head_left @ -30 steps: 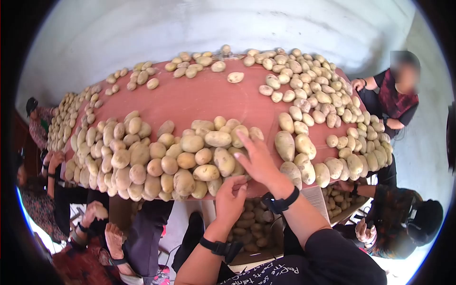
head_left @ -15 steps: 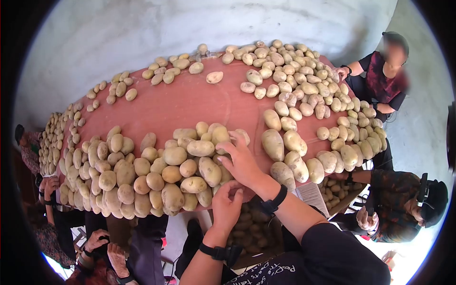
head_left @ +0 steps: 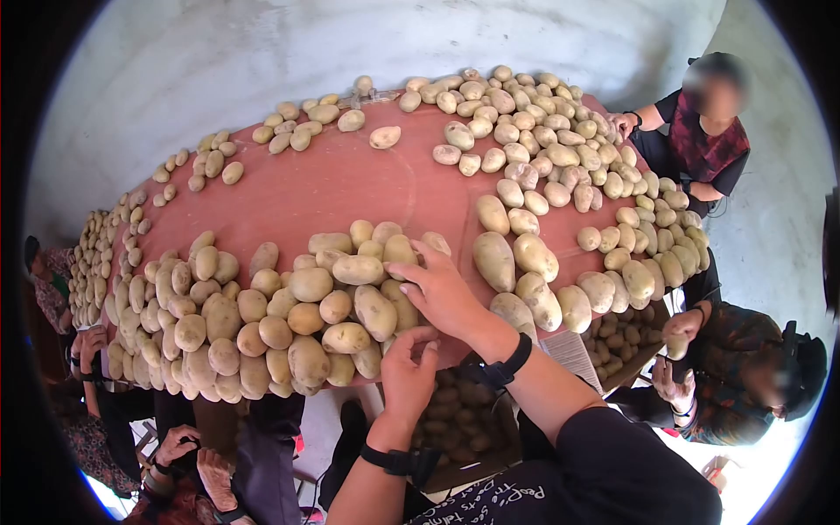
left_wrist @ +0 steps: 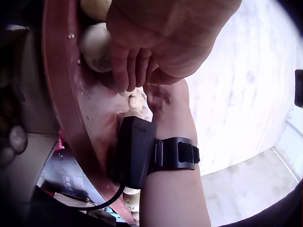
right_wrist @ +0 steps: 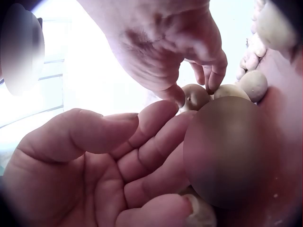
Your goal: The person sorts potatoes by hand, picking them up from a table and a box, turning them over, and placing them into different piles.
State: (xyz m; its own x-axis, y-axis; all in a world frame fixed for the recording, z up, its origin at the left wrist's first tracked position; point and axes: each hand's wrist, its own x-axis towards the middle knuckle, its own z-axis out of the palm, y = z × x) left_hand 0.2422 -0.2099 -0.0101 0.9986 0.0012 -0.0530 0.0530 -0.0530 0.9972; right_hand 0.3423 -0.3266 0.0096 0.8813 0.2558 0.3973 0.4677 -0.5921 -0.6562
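Left hand: the left hand (head_left: 409, 376) hovers palm up at the near edge of the tabletop (head_left: 324, 188), fingers loosely bent, gripping nothing visible; the right wrist view shows the palm, while the head view hides most of it.
Right hand: the right hand (head_left: 442, 293) reaches over the front heap, its thumb and bent fingertips on either side of one potato (right_wrist: 195, 96), pinching it; how firmly, I cannot tell.
Potatoes: the potatoes (head_left: 306, 319) are piled along the near edge, with more lining the far side and both ends; those deep in the heap are covered by others.
Below the edge: a box (head_left: 490, 468) holds more potatoes, dim and partly covered by the arms.
People: a seated person (head_left: 713, 149) at the right end has the face blurred; a person in a cap (head_left: 744, 376) holds up a potato. More people at the left are cut off or dark.
Hard to make out: a round blur conceals whatever lies right of the left fingers in the right wrist view; in the left wrist view the fingers of the right hand are largely hidden.
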